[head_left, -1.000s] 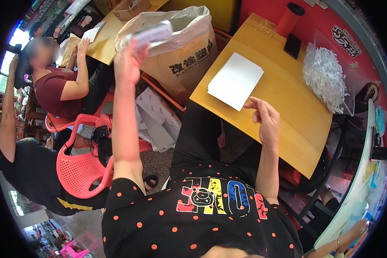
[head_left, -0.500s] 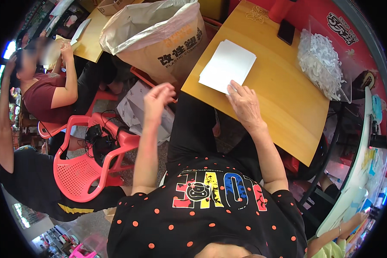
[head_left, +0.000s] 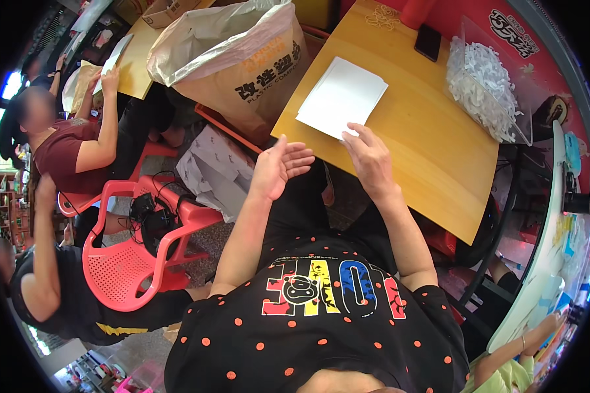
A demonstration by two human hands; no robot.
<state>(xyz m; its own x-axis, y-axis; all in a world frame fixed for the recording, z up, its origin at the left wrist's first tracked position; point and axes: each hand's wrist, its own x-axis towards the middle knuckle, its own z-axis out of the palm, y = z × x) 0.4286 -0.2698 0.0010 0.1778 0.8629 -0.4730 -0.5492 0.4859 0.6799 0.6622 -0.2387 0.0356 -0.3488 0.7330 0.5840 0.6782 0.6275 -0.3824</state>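
Head view: the left hand (head_left: 277, 169), near the middle of the frame, was open with nothing in it. Its thumb pointed up and the other fingers reached toward the right, only a little bent, with slim gaps between them. The right hand (head_left: 373, 160), to the right of the frame's middle, had its fingers bent, their tips at the bottom corner of the white paper stack (head_left: 343, 98). Whether they pinched a sheet or only touched the corner, I cannot tell.

The stack lay flat in the upper middle of the frame, on the left part of the yellow table (head_left: 439, 164). Its long axis ran steeply from lower left to upper right, and the sheets were slightly out of line along the right-hand edge. From the right fingertips, the paper spread up and to the left; from the left hand, it lay up and to the right, well apart.

A black phone (head_left: 428, 43) and a clear bin of white strips (head_left: 482, 85) stood toward the upper right, and a large pale sack (head_left: 223, 85) was at upper left of the table.
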